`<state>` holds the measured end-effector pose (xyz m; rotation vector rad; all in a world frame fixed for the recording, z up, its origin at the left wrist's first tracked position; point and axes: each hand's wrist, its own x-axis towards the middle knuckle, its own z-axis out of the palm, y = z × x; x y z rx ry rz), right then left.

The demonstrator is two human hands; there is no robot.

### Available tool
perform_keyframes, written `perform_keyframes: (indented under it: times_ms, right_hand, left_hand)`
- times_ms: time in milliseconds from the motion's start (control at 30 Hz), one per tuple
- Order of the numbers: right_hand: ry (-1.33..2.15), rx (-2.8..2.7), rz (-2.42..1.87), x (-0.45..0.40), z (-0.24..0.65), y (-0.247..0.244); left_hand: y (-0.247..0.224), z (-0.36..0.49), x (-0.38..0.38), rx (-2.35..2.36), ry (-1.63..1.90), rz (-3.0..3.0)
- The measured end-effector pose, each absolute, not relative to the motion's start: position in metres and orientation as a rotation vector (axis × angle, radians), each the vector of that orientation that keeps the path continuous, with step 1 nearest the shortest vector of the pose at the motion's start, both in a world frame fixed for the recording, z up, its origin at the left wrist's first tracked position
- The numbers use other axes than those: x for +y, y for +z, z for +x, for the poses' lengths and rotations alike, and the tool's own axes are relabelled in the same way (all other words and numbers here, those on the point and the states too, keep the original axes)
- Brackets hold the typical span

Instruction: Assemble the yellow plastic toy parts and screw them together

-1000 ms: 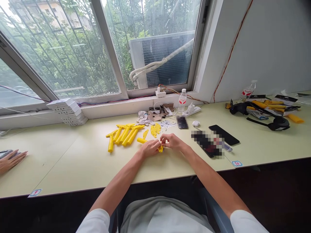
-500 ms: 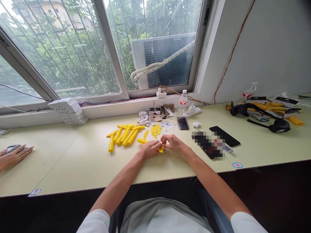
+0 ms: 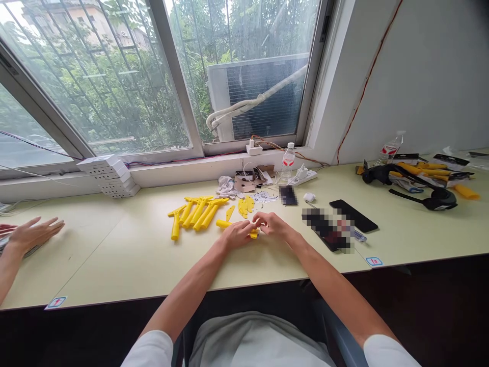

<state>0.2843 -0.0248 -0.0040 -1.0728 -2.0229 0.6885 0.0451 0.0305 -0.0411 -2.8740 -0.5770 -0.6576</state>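
Note:
Close to the front of the table, my left hand [image 3: 237, 234] is closed over a yellow plastic handle [image 3: 222, 224] that lies crosswise. Its tube end sticks out to the left, and a bit of its head shows between my hands. At that head my right hand [image 3: 272, 225] has its fingers pinched together; whatever they hold is too small or hidden to make out. Several like yellow T-shaped handles [image 3: 196, 213] lie side by side to the left. Flat yellow plates [image 3: 245, 205] rest just beyond my hands, with a single yellow plate [image 3: 229, 212] beside them.
Small dark bits lie on a white paper [image 3: 263, 197] behind the plates. A glove [image 3: 226, 185], a water bottle [image 3: 288, 162] and a power strip [image 3: 304, 176] stand at the back. Right are a black phone [image 3: 353, 214] and head straps [image 3: 412, 186]. A co-worker's hand [image 3: 36, 234] is at far left.
My hands stay at nearly the same place on the yellow handle, with only slight finger movement. At the far left, the co-worker's hand has lifted and shifted to the right.

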Motion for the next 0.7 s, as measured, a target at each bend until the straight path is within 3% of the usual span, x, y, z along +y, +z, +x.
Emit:
perform_keyframes:
  times_ms: [233, 400, 600, 700]
  right_hand:
    - [0.387, -1.889, -1.228, -0.033, 0.302, 0.018]
    - [0.107, -1.657, -1.501, -0.081, 0.374, 0.026]
    - [-0.367, -1.314, -1.951, -0.164, 0.493, -0.009]
    - [-0.283, -1.276, -2.151, -0.184, 0.523, -0.04]
  left_hand:
    - [-0.045, 0.047, 0.03, -0.612, -0.647, -2.894]
    - [-0.045, 0.048, 0.03, -0.624, -0.702, -2.916]
    - [-0.044, 0.053, 0.028, -0.646, -0.705, -2.938]
    - [-0.043, 0.053, 0.025, -0.657, -0.664, -2.932]
